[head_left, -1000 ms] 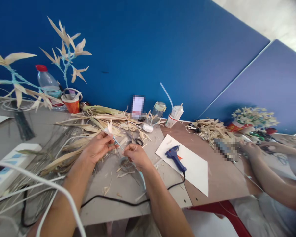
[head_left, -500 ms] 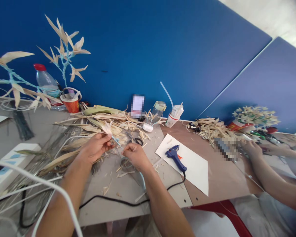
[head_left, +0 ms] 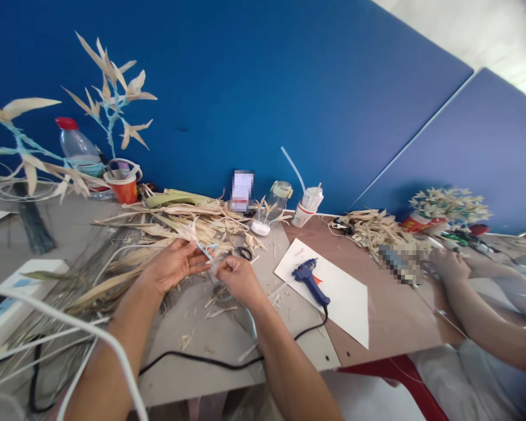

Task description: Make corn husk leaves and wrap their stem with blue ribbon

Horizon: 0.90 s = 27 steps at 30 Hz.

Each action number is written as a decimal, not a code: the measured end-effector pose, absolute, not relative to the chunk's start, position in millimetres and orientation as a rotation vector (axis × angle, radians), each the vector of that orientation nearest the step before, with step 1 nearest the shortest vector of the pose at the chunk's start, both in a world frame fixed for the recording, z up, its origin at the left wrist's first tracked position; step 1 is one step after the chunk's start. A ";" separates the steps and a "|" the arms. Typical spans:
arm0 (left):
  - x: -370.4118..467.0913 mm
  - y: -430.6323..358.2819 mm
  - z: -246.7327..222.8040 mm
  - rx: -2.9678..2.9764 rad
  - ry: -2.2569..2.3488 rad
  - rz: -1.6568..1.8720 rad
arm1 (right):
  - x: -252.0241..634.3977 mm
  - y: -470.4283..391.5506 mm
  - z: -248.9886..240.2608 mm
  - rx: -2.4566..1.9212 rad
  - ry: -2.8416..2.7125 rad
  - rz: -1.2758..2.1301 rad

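Observation:
My left hand point(head_left: 173, 266) pinches a small corn husk flower point(head_left: 191, 231) near its base, between thumb and forefinger; its other fingers are stretched out. Pale blue tape point(head_left: 207, 250) runs along the flower's thin stem and makes a loose loop there. To the right, my right hand point(head_left: 240, 279) is closed in a pinch on the lower end of the stem or the tape; which one, I cannot tell. Scissors point(head_left: 244, 252) lie just behind that hand. Dried corn husks point(head_left: 188, 210) are heaped beyond both hands.
A blue glue gun point(head_left: 309, 278) rests on white card point(head_left: 350, 310) to the right, its black cord crossing the table front. White cables and a power strip point(head_left: 30, 286) are at left. Finished husk branches point(head_left: 111, 111) stand behind. A co-worker's hands point(head_left: 449, 263) are at far right.
My left hand's fingers have opened out further while the flower stays pinched. The blue tape now shows a loose loop by the stem. My right hand remains closed in nearly the same place.

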<state>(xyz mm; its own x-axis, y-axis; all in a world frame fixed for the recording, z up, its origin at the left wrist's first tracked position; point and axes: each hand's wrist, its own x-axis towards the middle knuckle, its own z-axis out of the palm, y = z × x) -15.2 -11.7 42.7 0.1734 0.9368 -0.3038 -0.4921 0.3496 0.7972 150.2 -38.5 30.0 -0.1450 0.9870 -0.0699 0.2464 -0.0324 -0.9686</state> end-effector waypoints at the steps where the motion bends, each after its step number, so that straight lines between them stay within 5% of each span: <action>1: -15.6 -11.5 42.5 0.604 0.886 1.098 | 150.0 -38.3 29.4 -1.345 -1.473 1.243; 11: -9.1 -8.9 32.8 0.440 0.769 1.176 | 147.1 -38.8 32.8 -1.354 -1.457 1.187; 18: 12.1 -12.5 33.0 0.619 0.981 1.449 | 145.5 -43.4 31.4 -1.537 -1.685 0.717; 27: 0.8 -2.1 31.3 0.462 0.957 1.267 | 140.8 -54.0 27.5 -1.553 -2.054 0.319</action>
